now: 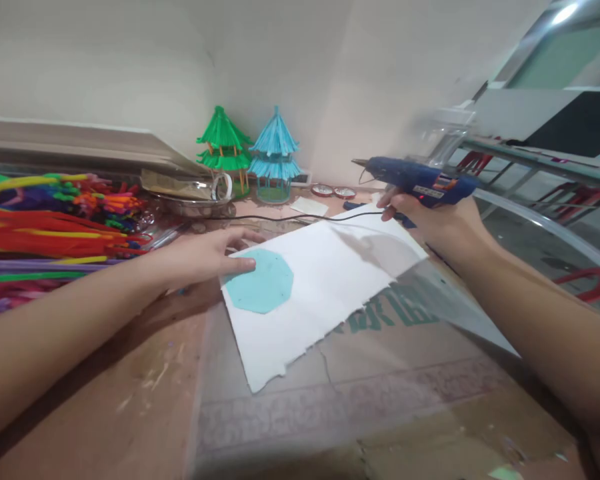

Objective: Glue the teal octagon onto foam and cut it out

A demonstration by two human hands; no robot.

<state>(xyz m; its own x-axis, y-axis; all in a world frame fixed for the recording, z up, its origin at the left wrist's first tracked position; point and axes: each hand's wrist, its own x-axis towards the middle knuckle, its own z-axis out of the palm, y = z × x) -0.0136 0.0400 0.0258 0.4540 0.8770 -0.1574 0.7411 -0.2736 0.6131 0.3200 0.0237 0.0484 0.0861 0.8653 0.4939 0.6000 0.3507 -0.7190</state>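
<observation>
My left hand [219,255] is at the left edge of a white sheet [330,267] with one ragged side. Its thumb lies on a light-blue octagon [263,285] on the sheet, and the other fingers curl by the far edge, partly hidden. In my right hand [433,220] is a blue hot glue gun [420,180], raised over the sheet's right end with its nozzle pointing left. A small red light glows on its body, and a thin black cord [300,218] runs across behind the sheet.
Colourful pipe cleaners [55,227] lie heaped at left beside a shiny metal bowl [187,200]. A green model pagoda [223,150] and a blue one [276,157] stand by the wall. Two small red-rimmed round items [333,191] sit nearby. Clear plastic covers part of the table [150,387].
</observation>
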